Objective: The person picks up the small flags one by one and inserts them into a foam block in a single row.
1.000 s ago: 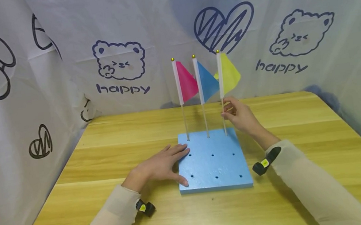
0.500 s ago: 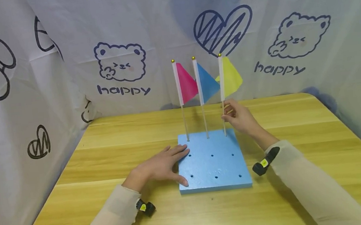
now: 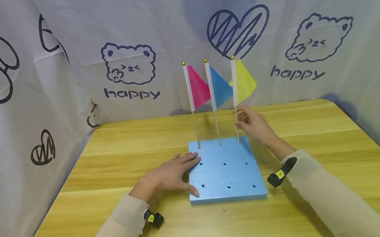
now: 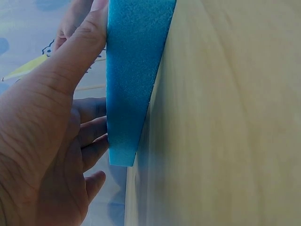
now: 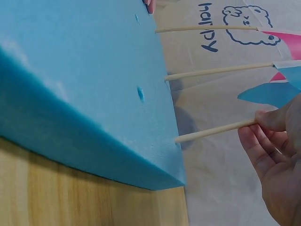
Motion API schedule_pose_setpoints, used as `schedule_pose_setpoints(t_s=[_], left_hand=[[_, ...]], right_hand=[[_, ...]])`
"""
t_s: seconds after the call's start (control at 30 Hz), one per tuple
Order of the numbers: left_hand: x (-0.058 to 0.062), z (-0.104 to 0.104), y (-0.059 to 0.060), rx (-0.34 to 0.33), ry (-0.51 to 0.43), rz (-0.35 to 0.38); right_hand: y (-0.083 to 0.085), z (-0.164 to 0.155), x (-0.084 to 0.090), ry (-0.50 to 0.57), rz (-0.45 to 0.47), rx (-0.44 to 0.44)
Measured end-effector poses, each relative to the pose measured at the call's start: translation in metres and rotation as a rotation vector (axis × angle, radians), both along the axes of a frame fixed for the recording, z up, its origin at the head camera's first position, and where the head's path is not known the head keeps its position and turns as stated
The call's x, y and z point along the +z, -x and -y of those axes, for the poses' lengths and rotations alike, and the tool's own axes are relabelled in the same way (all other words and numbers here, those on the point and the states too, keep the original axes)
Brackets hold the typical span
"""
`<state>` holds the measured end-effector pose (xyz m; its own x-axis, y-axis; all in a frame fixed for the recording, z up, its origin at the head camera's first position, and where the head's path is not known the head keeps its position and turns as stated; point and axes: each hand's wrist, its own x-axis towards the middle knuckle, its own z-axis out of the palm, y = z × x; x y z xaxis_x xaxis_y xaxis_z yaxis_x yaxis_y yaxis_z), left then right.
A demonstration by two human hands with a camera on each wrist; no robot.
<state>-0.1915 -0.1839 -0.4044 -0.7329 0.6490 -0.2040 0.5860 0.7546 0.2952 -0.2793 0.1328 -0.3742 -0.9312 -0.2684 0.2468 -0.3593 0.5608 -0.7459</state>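
A blue foam board [image 3: 213,177] with rows of small holes lies flat on the table. Three flags stand upright in its back row: a pink flag [image 3: 198,88] at left, a blue flag [image 3: 219,88] in the middle, a yellow flag [image 3: 244,82] at right. My right hand [image 3: 255,125] pinches the yellow flag's stick below the cloth; the right wrist view shows the stick's [image 5: 214,131] lower end in its hole. My left hand [image 3: 169,174] rests on the board's left edge, fingers spread and straight, thumb near the front corner.
The wooden table [image 3: 124,225] extends around the board on all sides. A white cloth [image 3: 173,27] with drawn bears and a heart hangs behind the table and along the left side. Two holed rows of the board hold no flags.
The yellow flag has dropped slightly against the other two, and my right hand has lowered a little with it. My left hand stays in place on the board.
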Motion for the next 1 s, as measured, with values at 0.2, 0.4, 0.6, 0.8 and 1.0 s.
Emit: schedule_pose_setpoints(t_s=[0.2,0.4,0.6,0.8,1.0], left_hand=[[0.001,-0.001,-0.001,-0.007,-0.001,0.0],[0.001,-0.002,0.0,-0.004,-0.003,0.008],[0.003,-0.002,0.0,-0.012,-0.007,0.01],[0.005,0.003,0.002,0.01,-0.029,0.006],[0.008,0.015,0.011,0.041,-0.07,-0.064]], right_hand=[[-0.002,-0.004,0.002,0.015,0.017,0.008],[-0.005,-0.012,0.003,-0.022,0.012,0.017],[-0.008,-0.026,0.002,-0.072,0.014,0.018],[-0.011,-0.043,0.003,-0.129,-0.006,0.048],[-0.012,-0.055,0.004,-0.189,-0.038,0.086]])
